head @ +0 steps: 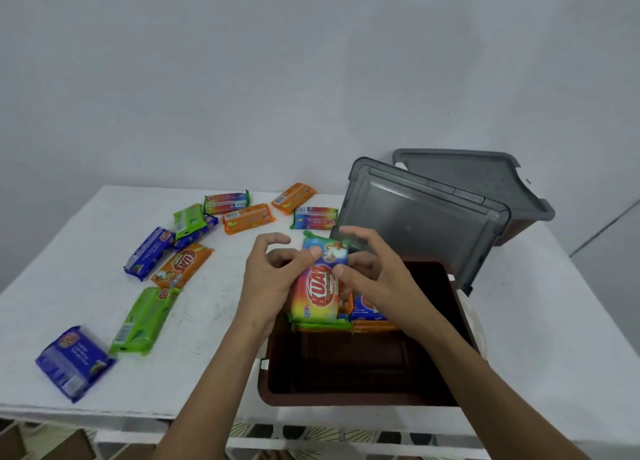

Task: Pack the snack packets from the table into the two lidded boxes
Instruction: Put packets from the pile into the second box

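Head view: loose packets (145,317) lie scattered on the table (207,362), left. Left hand (273,279) and right hand (375,274) both pinch the rainbow packet (320,291) inside the open brown box (346,399), on other packets, count unclear. Grey lid (415,217) stands tilted behind.

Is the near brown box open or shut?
Open. The brown box has its grey lid propped behind it, packets visible inside.

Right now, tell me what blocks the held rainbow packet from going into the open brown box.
Nothing visible does: the rainbow-coloured snack packet hangs over the open brown plastic box, whose grey plastic lid leans behind it.
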A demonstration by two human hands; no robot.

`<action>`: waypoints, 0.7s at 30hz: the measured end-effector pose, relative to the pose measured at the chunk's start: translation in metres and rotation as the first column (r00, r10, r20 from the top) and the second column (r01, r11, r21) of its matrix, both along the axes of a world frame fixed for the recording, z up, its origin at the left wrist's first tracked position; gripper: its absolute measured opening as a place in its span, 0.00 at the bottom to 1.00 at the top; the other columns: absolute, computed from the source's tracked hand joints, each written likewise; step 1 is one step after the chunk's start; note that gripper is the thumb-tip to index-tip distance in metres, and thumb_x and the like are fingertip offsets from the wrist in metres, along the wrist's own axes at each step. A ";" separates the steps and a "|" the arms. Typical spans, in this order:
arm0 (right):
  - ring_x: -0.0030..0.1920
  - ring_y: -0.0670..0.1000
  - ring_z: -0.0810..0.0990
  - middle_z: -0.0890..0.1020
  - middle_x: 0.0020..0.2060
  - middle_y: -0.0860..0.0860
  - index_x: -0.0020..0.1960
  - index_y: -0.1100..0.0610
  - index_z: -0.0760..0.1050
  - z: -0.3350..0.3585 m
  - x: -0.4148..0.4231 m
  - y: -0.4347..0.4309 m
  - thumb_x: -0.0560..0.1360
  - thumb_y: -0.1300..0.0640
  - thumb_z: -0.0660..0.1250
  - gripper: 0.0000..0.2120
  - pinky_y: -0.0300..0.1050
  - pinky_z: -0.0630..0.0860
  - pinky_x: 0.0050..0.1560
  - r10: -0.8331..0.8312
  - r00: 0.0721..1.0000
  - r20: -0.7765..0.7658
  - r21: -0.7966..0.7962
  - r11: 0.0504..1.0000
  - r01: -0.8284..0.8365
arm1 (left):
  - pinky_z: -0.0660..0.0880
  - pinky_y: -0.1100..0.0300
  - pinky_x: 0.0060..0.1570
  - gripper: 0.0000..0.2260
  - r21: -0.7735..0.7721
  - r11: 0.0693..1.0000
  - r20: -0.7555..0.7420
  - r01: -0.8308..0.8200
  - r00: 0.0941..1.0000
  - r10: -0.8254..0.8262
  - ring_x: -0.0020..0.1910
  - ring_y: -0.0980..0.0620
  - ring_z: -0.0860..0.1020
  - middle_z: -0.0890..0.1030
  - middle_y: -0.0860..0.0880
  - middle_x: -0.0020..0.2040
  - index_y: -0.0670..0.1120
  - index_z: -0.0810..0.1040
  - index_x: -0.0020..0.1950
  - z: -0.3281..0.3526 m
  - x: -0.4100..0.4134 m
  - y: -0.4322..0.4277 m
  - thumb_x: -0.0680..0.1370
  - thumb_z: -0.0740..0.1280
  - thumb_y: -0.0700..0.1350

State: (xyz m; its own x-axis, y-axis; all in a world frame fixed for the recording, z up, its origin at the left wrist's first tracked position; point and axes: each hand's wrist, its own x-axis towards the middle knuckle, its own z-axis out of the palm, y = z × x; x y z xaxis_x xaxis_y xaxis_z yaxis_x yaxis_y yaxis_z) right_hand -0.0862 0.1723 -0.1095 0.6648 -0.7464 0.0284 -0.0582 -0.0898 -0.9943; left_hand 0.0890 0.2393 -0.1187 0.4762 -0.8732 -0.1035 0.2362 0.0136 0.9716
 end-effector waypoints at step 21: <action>0.48 0.41 0.79 0.78 0.56 0.47 0.61 0.45 0.72 -0.043 -0.070 -0.012 0.77 0.52 0.68 0.13 0.28 0.77 0.36 -0.350 0.814 -0.464 -0.249 0.933 0.259 | 0.67 0.63 0.56 0.08 0.065 0.995 0.930 -0.081 0.365 -0.031 0.61 0.56 0.69 0.73 0.49 0.62 0.49 0.78 0.58 -0.053 0.017 0.009 0.79 0.67 0.44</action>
State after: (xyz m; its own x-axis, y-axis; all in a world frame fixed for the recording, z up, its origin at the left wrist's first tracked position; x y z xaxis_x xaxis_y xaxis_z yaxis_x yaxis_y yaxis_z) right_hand -0.1561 0.1605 -0.1520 0.3626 -0.9267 -0.0985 -0.5875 -0.1452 -0.7961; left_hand 0.1063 0.2482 -0.1720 0.3407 -0.8730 0.3491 -0.8158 -0.0899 0.5713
